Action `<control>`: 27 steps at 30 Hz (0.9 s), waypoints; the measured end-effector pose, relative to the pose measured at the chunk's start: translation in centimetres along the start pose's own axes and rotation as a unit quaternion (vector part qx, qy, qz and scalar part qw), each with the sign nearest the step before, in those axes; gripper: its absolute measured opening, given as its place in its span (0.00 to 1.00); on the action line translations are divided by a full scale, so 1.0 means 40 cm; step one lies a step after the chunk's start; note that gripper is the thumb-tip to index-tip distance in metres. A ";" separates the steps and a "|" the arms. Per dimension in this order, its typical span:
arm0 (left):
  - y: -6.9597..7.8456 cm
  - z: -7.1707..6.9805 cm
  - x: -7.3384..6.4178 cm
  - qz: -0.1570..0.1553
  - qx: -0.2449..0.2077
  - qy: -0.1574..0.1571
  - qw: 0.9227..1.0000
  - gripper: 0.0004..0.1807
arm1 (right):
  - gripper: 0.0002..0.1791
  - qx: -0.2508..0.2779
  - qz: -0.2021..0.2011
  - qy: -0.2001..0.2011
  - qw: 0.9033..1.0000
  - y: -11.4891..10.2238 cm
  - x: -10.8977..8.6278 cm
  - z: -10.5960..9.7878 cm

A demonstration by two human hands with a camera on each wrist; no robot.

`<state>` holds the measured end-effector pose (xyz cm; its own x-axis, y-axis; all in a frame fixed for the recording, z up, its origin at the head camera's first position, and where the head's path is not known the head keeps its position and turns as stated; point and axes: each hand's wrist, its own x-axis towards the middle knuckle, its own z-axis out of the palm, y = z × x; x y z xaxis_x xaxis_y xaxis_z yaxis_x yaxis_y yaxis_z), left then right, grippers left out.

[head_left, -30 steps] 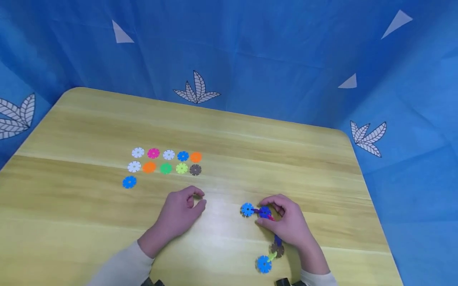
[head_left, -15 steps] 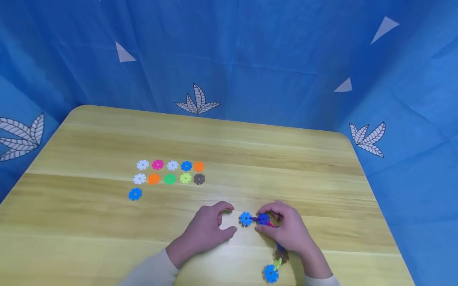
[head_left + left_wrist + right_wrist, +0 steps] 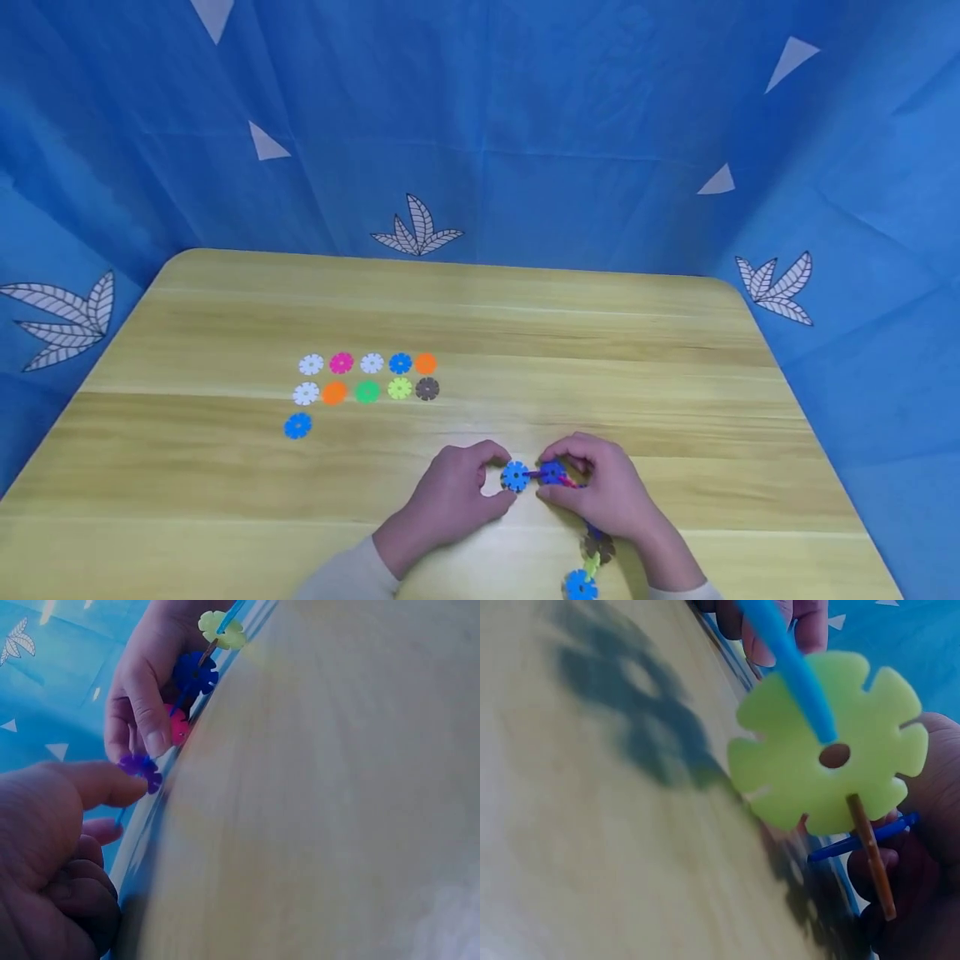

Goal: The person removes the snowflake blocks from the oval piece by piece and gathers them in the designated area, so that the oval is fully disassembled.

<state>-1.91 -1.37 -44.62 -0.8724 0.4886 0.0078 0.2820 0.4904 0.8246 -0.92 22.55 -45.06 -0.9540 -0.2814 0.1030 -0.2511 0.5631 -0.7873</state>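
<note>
A bent chain of notched discs, seemingly blue at both ends, is slotted together.

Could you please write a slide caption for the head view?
Left grip and right grip on a disc chain, loose discs lying on the table.

No text, label, brand or number can be read on the discs, the surface or the cloth. The cloth bears only wordless prints: leaves at upper middle, triangles at upper right.
</note>
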 end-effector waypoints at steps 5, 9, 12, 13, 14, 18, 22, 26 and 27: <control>0.002 0.010 0.005 0.002 0.000 0.000 1.000 0.16 | 0.20 0.006 0.010 -0.002 1.000 -0.003 -0.004 -0.001; 0.004 0.016 0.009 0.003 0.002 -0.001 1.000 0.18 | 0.19 0.010 0.004 -0.002 1.000 -0.005 -0.006 -0.005; 0.006 0.018 0.010 0.001 0.006 0.001 1.000 0.18 | 0.19 0.006 -0.001 -0.003 1.000 -0.006 -0.005 -0.005; 0.006 0.018 0.010 0.000 0.007 0.002 1.000 0.18 | 0.19 0.005 -0.001 -0.003 1.000 -0.007 -0.005 -0.004; 0.007 0.019 0.009 -0.001 0.006 0.002 1.000 0.18 | 0.19 0.004 -0.001 -0.003 1.000 -0.008 -0.005 -0.004; 0.006 0.018 0.007 -0.004 0.006 0.006 1.000 0.16 | 0.19 0.000 -0.003 -0.003 1.000 -0.008 -0.004 0.000; 0.003 0.014 0.002 -0.006 0.013 0.009 1.000 0.15 | 0.19 -0.001 -0.009 -0.002 1.000 -0.008 -0.002 0.005; 0.000 0.005 -0.007 -0.008 0.020 0.011 1.000 0.14 | 0.18 0.003 -0.015 -0.004 1.000 -0.010 0.001 0.013; -0.001 0.003 -0.009 -0.008 0.021 0.011 1.000 0.14 | 0.18 0.005 -0.016 -0.005 1.000 -0.010 0.001 0.015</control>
<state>-1.56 -1.46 -44.72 -0.8858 0.4640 0.0077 0.2837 0.5284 0.8002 -0.78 21.84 -45.09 -0.9436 -0.3077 0.1225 -0.2806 0.5463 -0.7892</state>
